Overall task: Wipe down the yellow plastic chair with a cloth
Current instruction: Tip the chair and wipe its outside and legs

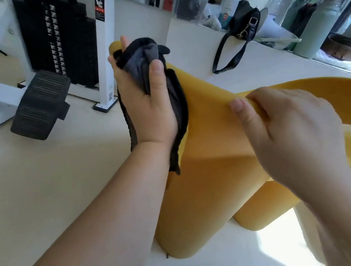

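- My right hand, nearest me: clenched over a thin curved rim of the yellow plastic chair, thumb on the side facing me, fingers wrapped behind. It is the steadying hold.
- The chair stands on the pale floor just in front of me, seemingly tipped. Two rounded ends are down on the floor close to me, and one long limb runs up and away.
- My left hand: grasping the dark cloth bunched around the far part of that limb, thumb pressed over the folds. Loose cloth hangs down beside my wrist. The limb's yellow tip shows just past my fingers.
- Handling, judged: moulded shell, stiff and probably light, since one hand on the rim seems to steady it. The surface looks smooth, so likely slippery under cloth. The rim is the best place to hold, because it gives the fingers an edge. The cloth is soft and limp, so keep it wadded in the palm.
- Step, judged: wiping along the limb; the broad surfaces are probably still to do.
- Beyond, left: a white exercise machine with a black ribbed pedal and a weight stack.
- Beyond, right: a white ledge with a black handbag near its front edge, strap trailing. Bottles and a clear box stand further back.
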